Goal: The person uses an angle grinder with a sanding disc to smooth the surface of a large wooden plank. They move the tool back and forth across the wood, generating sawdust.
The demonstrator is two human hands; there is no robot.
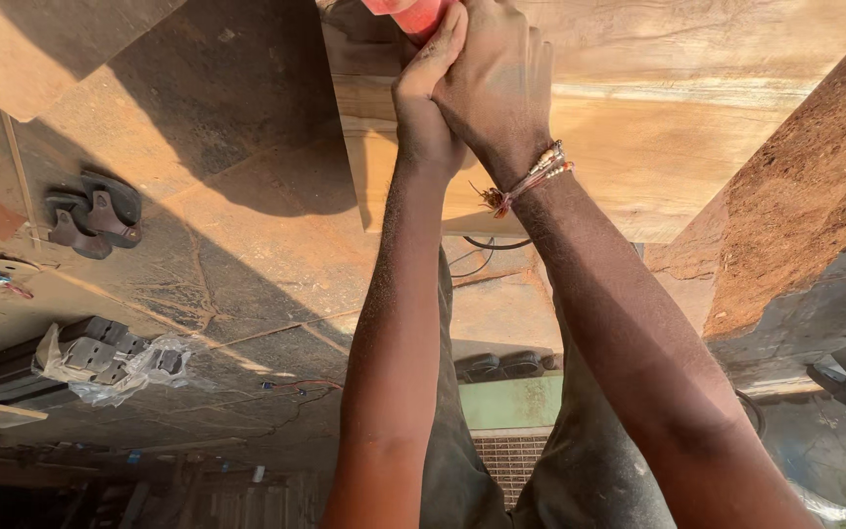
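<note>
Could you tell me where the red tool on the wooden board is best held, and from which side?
Grip the red tool around its body, from the near side, as both hands do: left hand and right hand wrap it together above the wooden board. Most of it is out of frame.

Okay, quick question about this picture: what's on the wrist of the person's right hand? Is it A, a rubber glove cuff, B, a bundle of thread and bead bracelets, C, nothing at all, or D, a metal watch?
B: a bundle of thread and bead bracelets with a frayed knot circles the wrist of the right hand, which is clasped with the left hand around a red object over the wooden board.
</note>
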